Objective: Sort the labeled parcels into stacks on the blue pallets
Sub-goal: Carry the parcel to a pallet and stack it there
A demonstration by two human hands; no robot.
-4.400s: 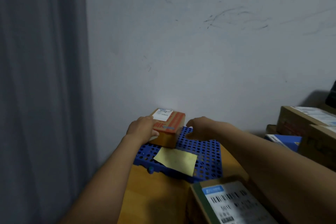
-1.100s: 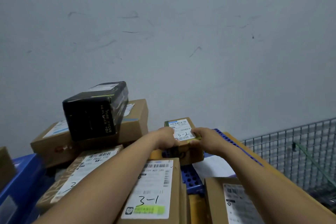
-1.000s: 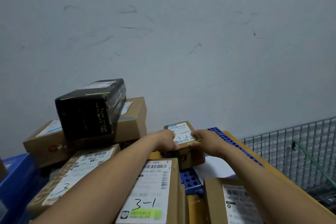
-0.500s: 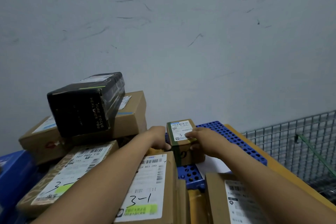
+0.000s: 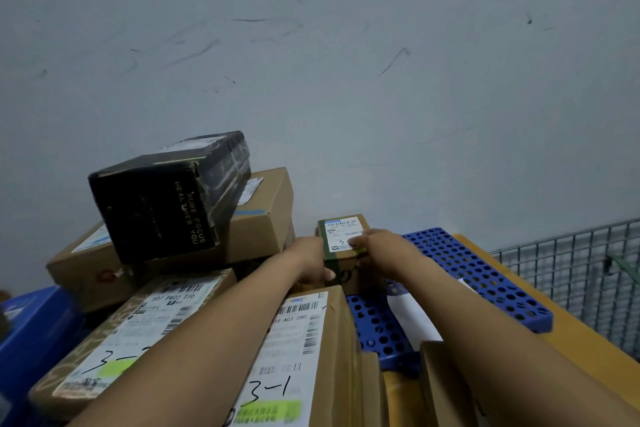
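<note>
Both hands clamp one small brown parcel (image 5: 341, 232) just right of centre frame. The left hand (image 5: 310, 260) wraps its left side, and the right hand (image 5: 377, 250) curls over the label's right edge. The parcel is at the left edge of the blue pallet (image 5: 467, 270); whether it rests there is unclear. A black box (image 5: 166, 198) lies tilted on cartons at left, and a parcel marked 3-1 (image 5: 294, 357) fills lower centre.

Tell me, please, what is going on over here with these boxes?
A person is sorting labelled parcels. The left hand and the right hand both grip a small parcel that seems to sit at the back of the blue pallet. To its left is a pile, with a parcel marked 3-1 in front and a black box on top.
</note>
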